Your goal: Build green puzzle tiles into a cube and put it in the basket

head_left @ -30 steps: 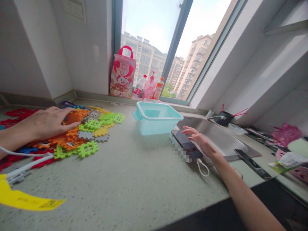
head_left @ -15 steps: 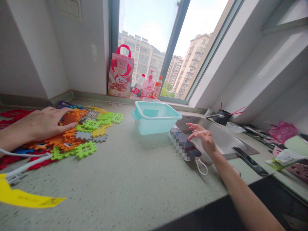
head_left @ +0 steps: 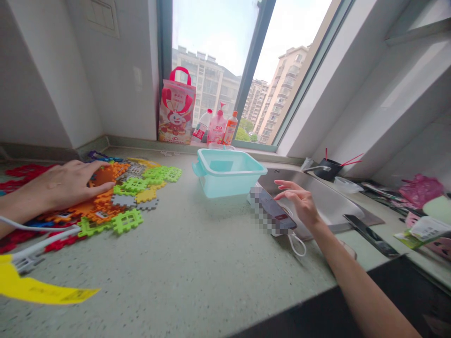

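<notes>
Left hand lay flat, fingers spread, on plastic tiles at 9 o'clock. Right hand open beside phone. Teal tub at 12 o'clock held no tiles; none gathered yet.

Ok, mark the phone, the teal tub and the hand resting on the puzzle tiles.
phone (head_left: 274, 213): head view, middle of its dark screen.
teal tub (head_left: 229, 185): head view, front wall.
left hand (head_left: 61, 184): head view, back of the hand.
</notes>
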Motion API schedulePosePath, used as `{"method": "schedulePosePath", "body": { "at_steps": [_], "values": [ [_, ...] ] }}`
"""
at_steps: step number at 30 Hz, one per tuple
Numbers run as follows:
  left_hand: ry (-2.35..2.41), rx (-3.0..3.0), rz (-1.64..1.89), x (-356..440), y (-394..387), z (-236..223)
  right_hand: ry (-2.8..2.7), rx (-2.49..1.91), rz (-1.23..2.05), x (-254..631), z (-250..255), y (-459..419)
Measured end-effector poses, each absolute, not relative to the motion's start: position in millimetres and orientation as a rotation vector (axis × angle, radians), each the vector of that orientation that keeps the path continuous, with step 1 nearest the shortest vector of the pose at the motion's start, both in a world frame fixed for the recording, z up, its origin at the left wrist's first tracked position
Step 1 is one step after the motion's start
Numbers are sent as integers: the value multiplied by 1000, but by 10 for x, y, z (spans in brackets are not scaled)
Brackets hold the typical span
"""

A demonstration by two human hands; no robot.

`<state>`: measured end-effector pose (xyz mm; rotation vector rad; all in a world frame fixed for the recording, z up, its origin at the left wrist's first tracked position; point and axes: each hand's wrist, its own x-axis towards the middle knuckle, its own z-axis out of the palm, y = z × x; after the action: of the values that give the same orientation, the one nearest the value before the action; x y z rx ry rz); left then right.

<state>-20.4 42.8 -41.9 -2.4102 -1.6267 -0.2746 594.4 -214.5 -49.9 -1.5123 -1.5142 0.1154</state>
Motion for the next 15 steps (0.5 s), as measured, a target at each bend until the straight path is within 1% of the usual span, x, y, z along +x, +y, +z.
{"method": "schedulePosePath", "body": {
  "at_steps": [3,11,15],
  "values": [
    [-1593,-2353,-129,-243,470,-458,-1505,-1526,99,5928,-495,-2150],
    [-1608,-2261,-25,-242,511,-486,-1545,-1487,55,5850,-435,-2177],
    [-1626,-2266,-33,-249,534,-489,-1578,-1509,70,5818,-406,-2205]
  ]
}}
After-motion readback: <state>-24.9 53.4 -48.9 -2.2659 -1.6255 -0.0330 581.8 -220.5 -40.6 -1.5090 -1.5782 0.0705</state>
